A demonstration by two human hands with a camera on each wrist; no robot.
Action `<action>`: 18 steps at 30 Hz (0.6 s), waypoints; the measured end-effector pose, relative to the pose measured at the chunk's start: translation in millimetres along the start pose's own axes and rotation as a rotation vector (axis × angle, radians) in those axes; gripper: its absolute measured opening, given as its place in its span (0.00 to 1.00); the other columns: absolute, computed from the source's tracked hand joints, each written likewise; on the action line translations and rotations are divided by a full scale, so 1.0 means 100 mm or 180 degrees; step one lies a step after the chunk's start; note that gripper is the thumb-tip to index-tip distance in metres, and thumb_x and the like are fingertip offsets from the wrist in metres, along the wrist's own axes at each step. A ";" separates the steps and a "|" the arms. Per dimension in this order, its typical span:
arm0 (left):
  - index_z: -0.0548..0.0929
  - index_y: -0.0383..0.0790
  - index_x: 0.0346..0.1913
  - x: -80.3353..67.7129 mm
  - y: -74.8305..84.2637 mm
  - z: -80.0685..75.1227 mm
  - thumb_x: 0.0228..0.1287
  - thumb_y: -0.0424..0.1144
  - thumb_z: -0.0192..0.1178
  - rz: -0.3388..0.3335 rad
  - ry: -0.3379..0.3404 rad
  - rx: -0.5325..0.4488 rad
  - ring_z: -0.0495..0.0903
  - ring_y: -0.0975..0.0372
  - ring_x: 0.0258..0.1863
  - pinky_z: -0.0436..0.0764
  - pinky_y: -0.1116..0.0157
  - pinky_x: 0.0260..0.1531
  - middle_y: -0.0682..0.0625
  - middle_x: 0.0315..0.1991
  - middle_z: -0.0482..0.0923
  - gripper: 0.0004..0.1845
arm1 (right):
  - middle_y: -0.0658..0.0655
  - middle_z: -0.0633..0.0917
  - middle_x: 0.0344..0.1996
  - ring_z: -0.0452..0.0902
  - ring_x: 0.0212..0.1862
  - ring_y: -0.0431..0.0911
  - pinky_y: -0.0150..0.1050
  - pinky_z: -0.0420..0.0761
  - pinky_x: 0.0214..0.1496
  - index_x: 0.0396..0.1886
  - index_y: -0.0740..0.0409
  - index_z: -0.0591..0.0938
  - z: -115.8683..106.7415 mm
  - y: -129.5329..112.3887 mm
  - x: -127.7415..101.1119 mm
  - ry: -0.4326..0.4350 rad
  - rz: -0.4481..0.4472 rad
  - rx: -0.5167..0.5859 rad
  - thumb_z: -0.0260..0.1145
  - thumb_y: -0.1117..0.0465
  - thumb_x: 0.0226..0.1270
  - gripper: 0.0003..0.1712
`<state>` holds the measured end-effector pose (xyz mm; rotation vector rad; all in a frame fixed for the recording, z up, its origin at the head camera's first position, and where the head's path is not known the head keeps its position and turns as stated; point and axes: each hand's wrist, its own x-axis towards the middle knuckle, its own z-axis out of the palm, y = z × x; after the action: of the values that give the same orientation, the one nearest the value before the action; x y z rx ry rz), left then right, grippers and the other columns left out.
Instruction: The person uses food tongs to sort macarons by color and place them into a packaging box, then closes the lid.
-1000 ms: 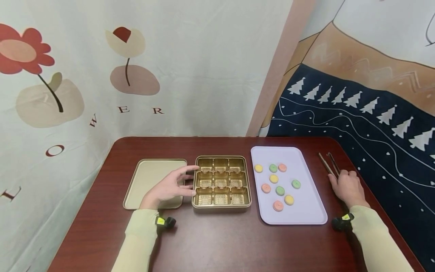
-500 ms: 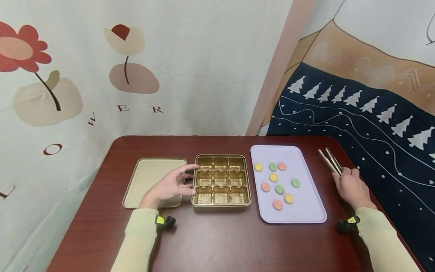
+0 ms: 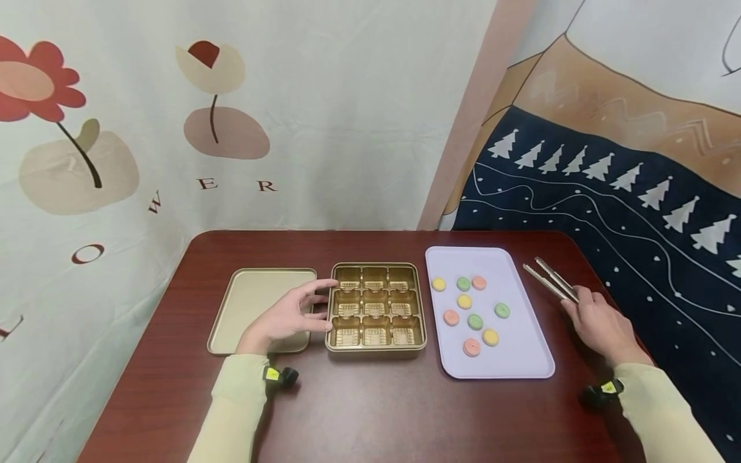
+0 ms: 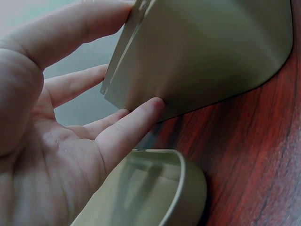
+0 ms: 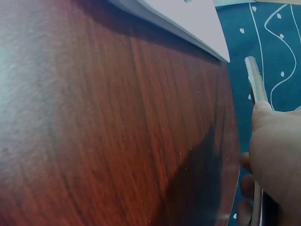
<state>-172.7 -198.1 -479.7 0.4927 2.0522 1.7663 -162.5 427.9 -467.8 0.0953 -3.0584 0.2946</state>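
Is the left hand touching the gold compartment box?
Touching. The left wrist view shows the left hand's fingertips pressed against the gold box's side wall.

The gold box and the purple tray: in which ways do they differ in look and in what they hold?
The gold box is split into nine small square compartments, all with nothing in them; the purple tray is one flat surface and carries nine round candies. The gold box is shiny and deep-walled; the purple tray is matte and shallow. The left hand touches the box; no hand touches the tray. Both lie flat on the table.
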 end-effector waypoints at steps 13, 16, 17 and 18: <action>0.64 0.38 0.79 0.00 0.01 -0.01 0.56 0.28 0.78 0.0000 -0.0012 -0.0008 0.66 0.35 0.73 0.75 0.46 0.72 0.32 0.76 0.64 0.49 | 0.70 0.82 0.43 0.78 0.38 0.57 0.66 0.86 0.42 0.65 0.75 0.69 -0.08 -0.14 -0.21 0.0062 -0.0475 0.0126 0.66 0.56 0.78 0.30; 0.64 0.37 0.79 0.00 0.01 -0.01 0.56 0.28 0.78 -0.0005 -0.0023 -0.0013 0.66 0.35 0.73 0.75 0.46 0.71 0.32 0.75 0.64 0.49 | 0.68 0.82 0.41 0.78 0.36 0.55 0.65 0.87 0.42 0.63 0.76 0.70 -0.09 -0.20 -0.26 0.0098 -0.0667 0.0119 0.70 0.60 0.74 0.29; 0.64 0.37 0.79 0.00 0.01 0.00 0.56 0.28 0.78 -0.0005 -0.0025 -0.0015 0.66 0.35 0.73 0.75 0.46 0.71 0.32 0.75 0.64 0.49 | 0.69 0.82 0.41 0.78 0.36 0.56 0.65 0.87 0.42 0.62 0.76 0.71 -0.10 -0.21 -0.27 0.0103 -0.0709 0.0102 0.70 0.61 0.73 0.29; 0.64 0.37 0.79 0.00 0.01 0.00 0.55 0.28 0.78 -0.0006 -0.0023 -0.0016 0.66 0.35 0.73 0.75 0.46 0.71 0.32 0.75 0.64 0.49 | 0.69 0.82 0.41 0.78 0.36 0.56 0.65 0.88 0.42 0.62 0.75 0.71 -0.10 -0.23 -0.28 0.0117 -0.0743 0.0078 0.71 0.61 0.73 0.29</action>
<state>-172.5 -198.4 -478.4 0.4948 2.0421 1.7656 -132.1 408.8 -456.0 0.4387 -2.9680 0.3140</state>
